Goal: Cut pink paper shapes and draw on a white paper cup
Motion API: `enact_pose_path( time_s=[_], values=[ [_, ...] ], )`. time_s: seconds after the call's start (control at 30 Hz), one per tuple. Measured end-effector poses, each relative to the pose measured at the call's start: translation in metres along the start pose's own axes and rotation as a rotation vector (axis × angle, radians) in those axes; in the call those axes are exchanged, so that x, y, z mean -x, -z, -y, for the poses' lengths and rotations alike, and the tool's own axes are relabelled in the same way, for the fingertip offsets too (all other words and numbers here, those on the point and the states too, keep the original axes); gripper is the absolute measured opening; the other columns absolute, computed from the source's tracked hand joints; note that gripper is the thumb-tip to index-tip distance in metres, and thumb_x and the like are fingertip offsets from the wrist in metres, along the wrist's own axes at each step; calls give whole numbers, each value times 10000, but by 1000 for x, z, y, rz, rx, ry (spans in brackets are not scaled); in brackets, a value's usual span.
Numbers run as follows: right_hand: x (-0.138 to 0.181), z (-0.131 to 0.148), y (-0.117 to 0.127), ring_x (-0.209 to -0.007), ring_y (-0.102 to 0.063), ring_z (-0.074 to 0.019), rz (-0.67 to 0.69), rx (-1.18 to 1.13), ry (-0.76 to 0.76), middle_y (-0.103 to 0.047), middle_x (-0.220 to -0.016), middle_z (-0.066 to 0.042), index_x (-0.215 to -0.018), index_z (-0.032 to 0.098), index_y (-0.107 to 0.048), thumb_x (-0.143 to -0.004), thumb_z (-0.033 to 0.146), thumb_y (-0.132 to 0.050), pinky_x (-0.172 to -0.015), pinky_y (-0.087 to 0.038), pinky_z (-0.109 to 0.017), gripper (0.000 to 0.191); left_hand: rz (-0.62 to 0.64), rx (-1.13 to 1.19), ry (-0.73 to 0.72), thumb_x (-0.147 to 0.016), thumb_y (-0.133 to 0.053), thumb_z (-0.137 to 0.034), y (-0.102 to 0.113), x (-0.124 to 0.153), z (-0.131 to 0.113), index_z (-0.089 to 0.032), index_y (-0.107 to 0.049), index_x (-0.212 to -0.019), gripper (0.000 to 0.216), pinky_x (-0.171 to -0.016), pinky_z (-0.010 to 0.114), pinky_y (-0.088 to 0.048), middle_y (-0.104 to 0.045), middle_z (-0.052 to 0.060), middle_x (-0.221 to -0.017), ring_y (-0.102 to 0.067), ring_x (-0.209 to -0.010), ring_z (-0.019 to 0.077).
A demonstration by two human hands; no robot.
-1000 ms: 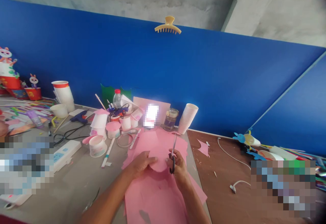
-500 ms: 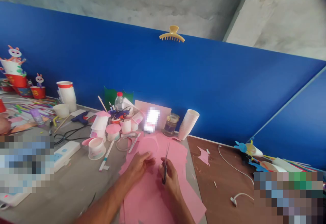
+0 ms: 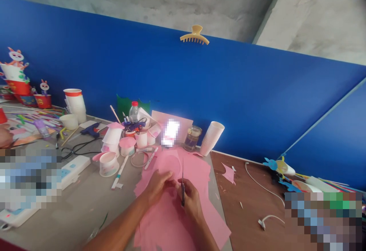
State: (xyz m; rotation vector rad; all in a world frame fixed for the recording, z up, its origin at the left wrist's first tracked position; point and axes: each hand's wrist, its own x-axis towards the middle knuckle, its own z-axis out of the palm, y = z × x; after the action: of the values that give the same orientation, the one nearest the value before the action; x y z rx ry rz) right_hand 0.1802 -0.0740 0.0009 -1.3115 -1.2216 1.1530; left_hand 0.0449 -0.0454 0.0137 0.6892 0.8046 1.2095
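Note:
My right hand point(image 3: 190, 197) is closed around the dark handles of a pair of scissors point(image 3: 183, 184), whose narrow blades point away from me. My left hand point(image 3: 160, 188) has its thumb and fingers pinched at a piece of pink paper point(image 3: 170, 164) with a rounded edge. The paper blends with the larger pink sheets point(image 3: 160, 228) spread below both hands, so its full outline is hard to make out. The scissors blades stand beside the rounded edge, and I cannot tell whether they touch it.
A lit phone point(image 3: 170, 132), a glass jar point(image 3: 193, 137) and stacked paper cups point(image 3: 213, 138) stand beyond the sheets. Left are pink-topped cups point(image 3: 127, 146), a marker point(image 3: 119, 173), a glue gun point(image 3: 90, 130) and a power strip point(image 3: 73, 173). A white cable point(image 3: 265, 186) lies right.
The scissors have swung more upright and moved slightly left, their blades looking closer together. My left hand and the rounded pink paper have shifted a little toward the scissors.

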Motion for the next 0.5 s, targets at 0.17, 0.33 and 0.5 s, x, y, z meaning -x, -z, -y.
enact_pose_path(
  time_s=[0.17,0.33,0.5],
  values=[
    [1,-4,-3,-504,-429,-122,60,-48,-31,-535,-578,22,-944,128,-671,-701,579,-686,-429,-333,-223,513,-31,-15,-14,-658,-743,-336,3,-5,7,-152,-549,-544,291,-531,254,-462,-561,-4,-508,-573,-503,126],
    [4,-3,-6,-592,-461,-135,81,-74,-16,-582,-675,-8,-920,132,-692,-702,556,-714,-482,-358,-218,477,-80,-30,9,-627,-747,-377,3,-8,14,-165,-527,-566,311,-505,259,-444,-550,-18,-494,-564,-486,136],
    [5,1,-7,-541,-413,-115,61,-148,-65,-528,-629,15,-916,136,-685,-682,564,-729,-449,-328,-216,490,-38,-36,3,-660,-710,-362,2,-7,15,-180,-493,-541,308,-476,251,-417,-513,-35,-473,-523,-451,121]
  ],
)
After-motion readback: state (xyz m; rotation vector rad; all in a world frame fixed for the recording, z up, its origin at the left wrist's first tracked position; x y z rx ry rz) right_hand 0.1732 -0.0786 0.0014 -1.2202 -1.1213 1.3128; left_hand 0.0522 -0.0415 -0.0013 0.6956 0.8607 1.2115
